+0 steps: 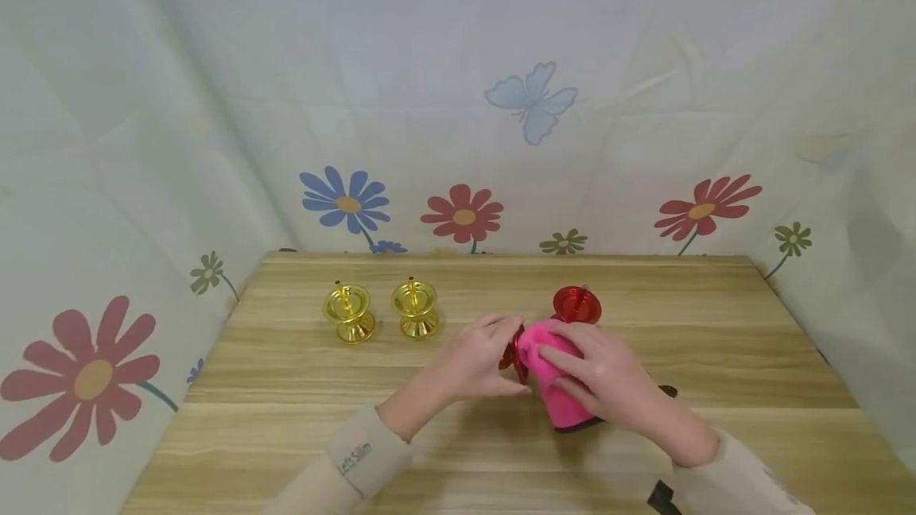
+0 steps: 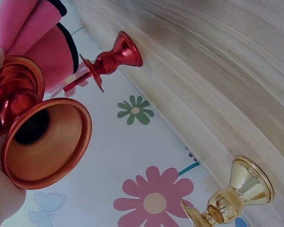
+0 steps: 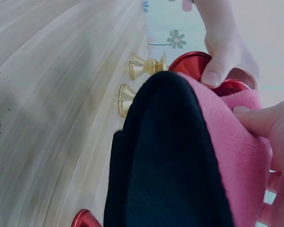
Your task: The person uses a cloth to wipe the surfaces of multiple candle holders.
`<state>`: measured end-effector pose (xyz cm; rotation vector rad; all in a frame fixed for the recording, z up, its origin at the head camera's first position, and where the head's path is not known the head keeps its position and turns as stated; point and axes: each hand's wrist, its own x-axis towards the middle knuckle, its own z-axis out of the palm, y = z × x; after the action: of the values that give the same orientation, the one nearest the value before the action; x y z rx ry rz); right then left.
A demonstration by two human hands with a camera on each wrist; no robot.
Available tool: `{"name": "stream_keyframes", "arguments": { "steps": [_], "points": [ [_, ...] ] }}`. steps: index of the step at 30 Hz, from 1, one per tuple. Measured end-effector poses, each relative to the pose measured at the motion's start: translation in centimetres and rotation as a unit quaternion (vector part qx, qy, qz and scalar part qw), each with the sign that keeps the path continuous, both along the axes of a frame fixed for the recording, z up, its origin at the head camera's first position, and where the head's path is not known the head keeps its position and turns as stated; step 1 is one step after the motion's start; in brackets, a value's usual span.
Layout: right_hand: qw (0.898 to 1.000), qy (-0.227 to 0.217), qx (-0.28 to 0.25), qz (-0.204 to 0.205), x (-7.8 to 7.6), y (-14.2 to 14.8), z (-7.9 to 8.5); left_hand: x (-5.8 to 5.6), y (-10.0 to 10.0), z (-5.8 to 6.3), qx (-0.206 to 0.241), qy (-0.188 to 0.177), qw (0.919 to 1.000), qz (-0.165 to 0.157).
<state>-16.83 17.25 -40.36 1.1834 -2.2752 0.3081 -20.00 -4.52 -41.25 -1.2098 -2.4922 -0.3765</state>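
Before me, the left hand (image 1: 478,358) grips one red candlestick (image 2: 22,108), the right hand (image 1: 607,372) one pink cloth (image 1: 560,397). Beyond stand two gold candlesticks (image 1: 417,310), another red one (image 1: 576,308).

Glossy, metallic red covers the tilted candlestick (image 2: 20,108), though the hollow underside of its base (image 2: 61,153) glows coppery orange around a black centre. The upright candlestick (image 1: 576,307) beyond is the same red. Two others, the left candlestick (image 1: 355,329) and its neighbour (image 1: 418,327), gleam bright gold. The cloth (image 3: 234,151) is hot pink, edged and backed in black. Pale brown streaks grain the wooden tabletop (image 1: 286,396). The off-white backdrop (image 1: 401,38) carries red, blue and green daisies, orange-yellow at heart, plus a pale blue butterfly (image 1: 537,106). Dark lettering marks the beige left sleeve (image 1: 372,447).
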Motion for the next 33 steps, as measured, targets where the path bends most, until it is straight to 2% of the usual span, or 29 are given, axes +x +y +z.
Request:
{"name": "stream_keyframes", "arguments": {
  "steps": [7, 10, 14, 18, 20, 21, 23, 25, 27, 28, 30, 33],
  "points": [
    [0.997, 0.062, 0.009, -0.042, -0.3, -1.1, -0.5, 0.3, 0.1, -0.2, 0.009, 0.058, 0.9983, 0.000],
    [0.996, 0.072, 0.001, -0.054, -0.5, -1.5, -0.4, 0.3, 0.2, -0.4, 0.022, 0.089, 0.9957, -0.004],
    [0.996, 0.051, 0.005, -0.074, -0.6, -1.8, -0.2, 0.2, 0.3, -0.7, 0.035, 0.163, 0.9859, -0.012],
    [0.995, -0.003, 0.017, -0.096, -0.6, -2.0, 0.2, 0.2, 0.5, -1.0, 0.035, 0.254, 0.9665, -0.010],
    [0.995, -0.023, 0.019, -0.097, -0.7, -2.0, 0.5, 0.4, 0.6, -1.1, 0.037, 0.268, 0.9628, -0.002],
    [0.995, -0.028, 0.022, -0.096, -0.7, -1.9, 0.6, 0.5, 0.6, -1.1, 0.037, 0.263, 0.9642, 0.000],
    [0.995, -0.023, 0.027, -0.088, -0.8, -1.8, 0.7, 0.8, 0.5, -1.0, 0.039, 0.213, 0.9762, 0.000],
    [0.997, -0.006, 0.032, -0.073, -0.9, -1.6, 0.8, 1.1, 0.2, -0.5, 0.032, 0.135, 0.9903, -0.003],
    [0.998, 0.017, 0.029, -0.050, -1.0, -1.5, 0.7, 1.1, -0.1, 0.3, 0.020, 0.039, 0.9990, -0.008],
    [0.999, 0.028, 0.028, -0.037, -1.0, -1.4, 0.7, 1.0, -0.3, 0.7, 0.013, -0.012, 0.9998, -0.006],
    [0.998, 0.046, 0.026, -0.017, -1.1, -1.5, 0.7, 0.7, -0.6, 1.3, -0.003, -0.103, 0.9947, -0.006],
    [0.998, 0.059, 0.023, 0.000, -1.1, -1.7, 0.6, 0.2, -0.7, 1.6, -0.010, -0.210, 0.9776, -0.008]
  ]
}}
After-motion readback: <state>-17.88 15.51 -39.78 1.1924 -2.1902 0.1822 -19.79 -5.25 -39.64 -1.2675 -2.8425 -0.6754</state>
